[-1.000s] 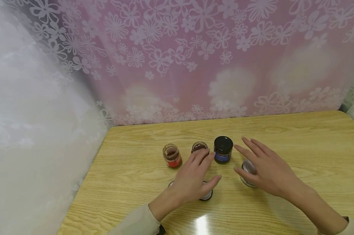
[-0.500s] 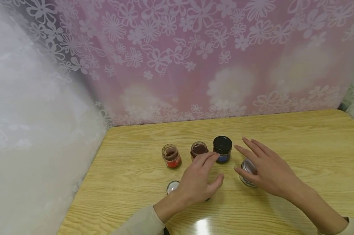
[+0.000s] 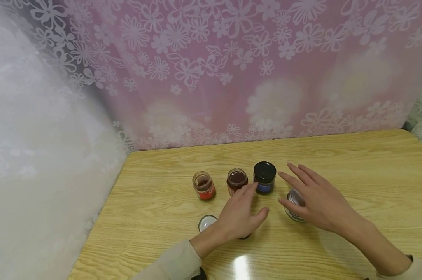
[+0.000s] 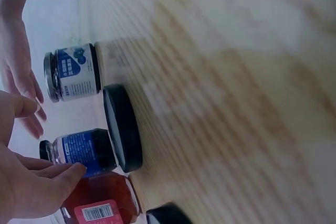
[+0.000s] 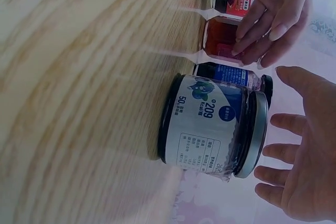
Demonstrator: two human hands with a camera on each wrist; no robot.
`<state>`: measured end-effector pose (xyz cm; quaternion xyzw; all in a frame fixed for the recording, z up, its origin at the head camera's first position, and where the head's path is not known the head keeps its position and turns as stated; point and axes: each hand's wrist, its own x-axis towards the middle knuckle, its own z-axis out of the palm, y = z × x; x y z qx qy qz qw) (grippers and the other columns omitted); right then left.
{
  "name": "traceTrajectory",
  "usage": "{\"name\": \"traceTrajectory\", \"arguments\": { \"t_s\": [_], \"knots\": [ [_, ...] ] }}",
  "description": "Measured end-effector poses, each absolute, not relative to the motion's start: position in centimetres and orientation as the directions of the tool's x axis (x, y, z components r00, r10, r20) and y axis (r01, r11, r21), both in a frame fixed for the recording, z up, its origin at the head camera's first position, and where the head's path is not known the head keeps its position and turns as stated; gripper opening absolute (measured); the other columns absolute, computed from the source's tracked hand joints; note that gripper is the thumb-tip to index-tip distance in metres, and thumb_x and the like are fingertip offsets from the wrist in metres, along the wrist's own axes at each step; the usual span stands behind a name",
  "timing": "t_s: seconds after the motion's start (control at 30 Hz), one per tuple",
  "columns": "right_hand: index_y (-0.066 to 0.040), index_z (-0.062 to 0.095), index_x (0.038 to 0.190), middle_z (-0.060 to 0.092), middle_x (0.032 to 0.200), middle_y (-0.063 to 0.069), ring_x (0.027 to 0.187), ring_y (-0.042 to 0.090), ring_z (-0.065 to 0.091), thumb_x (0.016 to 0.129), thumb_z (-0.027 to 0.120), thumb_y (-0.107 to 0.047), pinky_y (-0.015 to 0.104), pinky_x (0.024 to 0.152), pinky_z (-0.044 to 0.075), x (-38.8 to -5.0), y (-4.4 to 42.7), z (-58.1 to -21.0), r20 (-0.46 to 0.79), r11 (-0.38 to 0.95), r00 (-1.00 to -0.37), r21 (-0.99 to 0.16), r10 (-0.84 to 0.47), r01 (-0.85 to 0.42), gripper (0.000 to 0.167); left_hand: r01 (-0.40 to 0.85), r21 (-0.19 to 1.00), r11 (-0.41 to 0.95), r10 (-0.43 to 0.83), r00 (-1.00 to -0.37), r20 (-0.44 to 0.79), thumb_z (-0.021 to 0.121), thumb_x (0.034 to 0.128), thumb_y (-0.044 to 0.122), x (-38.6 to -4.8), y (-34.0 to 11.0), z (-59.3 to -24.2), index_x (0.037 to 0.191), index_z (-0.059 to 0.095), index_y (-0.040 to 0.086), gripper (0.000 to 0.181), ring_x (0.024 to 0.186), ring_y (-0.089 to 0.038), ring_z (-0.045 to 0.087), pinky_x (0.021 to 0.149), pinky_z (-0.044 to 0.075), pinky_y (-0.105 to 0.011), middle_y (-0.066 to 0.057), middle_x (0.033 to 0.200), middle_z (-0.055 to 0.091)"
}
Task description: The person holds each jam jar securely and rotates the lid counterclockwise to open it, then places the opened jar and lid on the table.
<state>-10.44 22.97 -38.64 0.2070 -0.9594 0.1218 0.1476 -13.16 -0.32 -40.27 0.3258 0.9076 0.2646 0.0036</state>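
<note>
In the head view the left hand (image 3: 237,216) hovers, fingers relaxed, in front of an open red-labelled jar (image 3: 237,179) and a black-lidded, blue-labelled jar (image 3: 265,175). Its palm partly hides a lid lying on the table. The right hand (image 3: 317,200), fingers spread, is above a silver-lidded jar (image 3: 295,204). In the right wrist view that jar (image 5: 207,124) stands near the right hand's fingers (image 5: 283,153), with a gap between them. The left wrist view shows the blue-labelled jar (image 4: 81,150) beyond the left hand (image 4: 31,182); no grip is visible.
Another open jar with a red label (image 3: 204,186) stands at the left of the row. A lid, pale side up, (image 3: 207,223) lies left of the left hand. Behind the wooden table (image 3: 154,175) hangs a pink flowered cloth (image 3: 203,77).
My left hand has shifted slightly right and toward the near edge, uncovering more of the middle jar and the left lid. The right hand has stayed nearly still.
</note>
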Motion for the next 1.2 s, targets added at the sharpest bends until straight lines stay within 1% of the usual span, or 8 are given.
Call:
{"name": "traceTrajectory", "arguments": {
  "t_s": [0.17, 0.27, 0.47, 0.57, 0.7, 0.83, 0.97, 1.2],
  "knots": [
    [-0.012, 0.047, 0.141, 0.035, 0.147, 0.018, 0.130, 0.040, 0.034, 0.087, 0.062, -0.054, 0.055, 0.098, 0.033, -10.6, 23.0, -38.6, 0.341, 0.884, -0.866, -0.162, -0.366, -0.438, 0.070, 0.561, 0.489, 0.668, 0.568, -0.809, 0.151, 0.055, 0.0944, 0.039, -13.6, 0.0, -40.5, 0.144, 0.037, 0.002, 0.064, 0.125, -0.020, 0.046, 0.099, 0.041, -0.033, -0.011, 0.138, 0.048],
    [-0.012, 0.047, 0.141, 0.035, 0.147, 0.018, 0.130, 0.040, 0.034, 0.087, 0.062, -0.054, 0.055, 0.098, 0.032, -10.6, 22.9, -38.6, 0.343, 0.885, -0.865, -0.157, -0.367, -0.438, 0.070, 0.552, 0.488, 0.676, 0.552, -0.818, 0.161, 0.055, 0.0942, 0.037, -13.9, 0.1, -40.6, 0.144, 0.038, 0.003, 0.063, 0.123, -0.020, 0.048, 0.097, 0.042, -0.034, -0.011, 0.137, 0.050],
    [-0.012, 0.046, 0.142, 0.034, 0.147, 0.019, 0.131, 0.042, 0.032, 0.087, 0.060, -0.055, 0.054, 0.101, 0.029, -10.6, 23.0, -38.6, 0.323, 0.894, -0.876, -0.152, -0.357, -0.421, 0.071, 0.532, 0.469, 0.705, 0.532, -0.834, 0.146, 0.056, 0.0936, 0.036, -14.4, 0.1, -40.8, 0.143, 0.037, -0.002, 0.066, 0.123, -0.022, 0.048, 0.097, 0.042, -0.035, -0.014, 0.137, 0.049],
    [-0.012, 0.045, 0.143, 0.034, 0.148, 0.019, 0.131, 0.042, 0.031, 0.088, 0.059, -0.056, 0.053, 0.104, 0.026, -10.5, 23.0, -38.7, 0.318, 0.899, -0.880, -0.143, -0.354, -0.413, 0.071, 0.529, 0.480, 0.700, 0.537, -0.833, 0.136, 0.056, 0.0935, 0.035, -14.6, 0.2, -41.0, 0.144, 0.034, -0.003, 0.067, 0.125, -0.022, 0.047, 0.098, 0.041, -0.034, -0.016, 0.139, 0.047],
    [-0.012, 0.043, 0.144, 0.033, 0.148, 0.019, 0.132, 0.042, 0.030, 0.088, 0.058, -0.057, 0.051, 0.107, 0.021, -10.4, 23.1, -38.8, 0.305, 0.905, -0.888, -0.142, -0.345, -0.401, 0.073, 0.536, 0.486, 0.690, 0.538, -0.829, 0.152, 0.058, 0.0929, 0.033, -14.8, 0.5, -41.1, 0.144, 0.033, -0.005, 0.068, 0.124, -0.024, 0.048, 0.098, 0.042, -0.035, -0.018, 0.138, 0.047],
    [-0.012, 0.042, 0.145, 0.032, 0.149, 0.020, 0.133, 0.042, 0.028, 0.088, 0.057, -0.058, 0.053, 0.107, 0.020, -10.4, 23.3, -38.9, 0.285, 0.914, -0.901, -0.144, -0.328, -0.378, 0.074, 0.542, 0.501, 0.675, 0.535, -0.827, 0.173, 0.059, 0.0929, 0.029, -15.1, 0.9, -41.3, 0.143, 0.032, -0.007, 0.067, 0.122, -0.025, 0.050, 0.096, 0.043, -0.035, -0.020, 0.138, 0.046],
    [-0.013, 0.042, 0.144, 0.032, 0.149, 0.019, 0.133, 0.042, 0.028, 0.088, 0.056, -0.059, 0.054, 0.106, 0.022, -10.4, 23.3, -39.0, 0.281, 0.917, -0.905, -0.147, -0.320, -0.370, 0.074, 0.500, 0.536, 0.680, 0.506, -0.849, 0.149, 0.057, 0.0943, 0.029, -15.4, 1.5, -41.6, 0.145, 0.027, -0.008, 0.070, 0.121, -0.026, 0.050, 0.096, 0.043, -0.035, -0.020, 0.139, 0.045],
    [-0.013, 0.042, 0.144, 0.032, 0.149, 0.019, 0.133, 0.042, 0.028, 0.088, 0.056, -0.059, 0.054, 0.106, 0.022, -10.4, 23.3, -39.1, 0.281, 0.916, -0.905, -0.156, -0.318, -0.370, 0.074, 0.392, 0.617, 0.682, 0.425, -0.899, 0.101, 0.057, 0.0953, 0.031, -15.9, 2.8, -42.2, 0.148, 0.019, -0.005, 0.074, 0.128, -0.026, 0.044, 0.101, 0.039, -0.035, -0.019, 0.145, 0.038]
  ]
}}
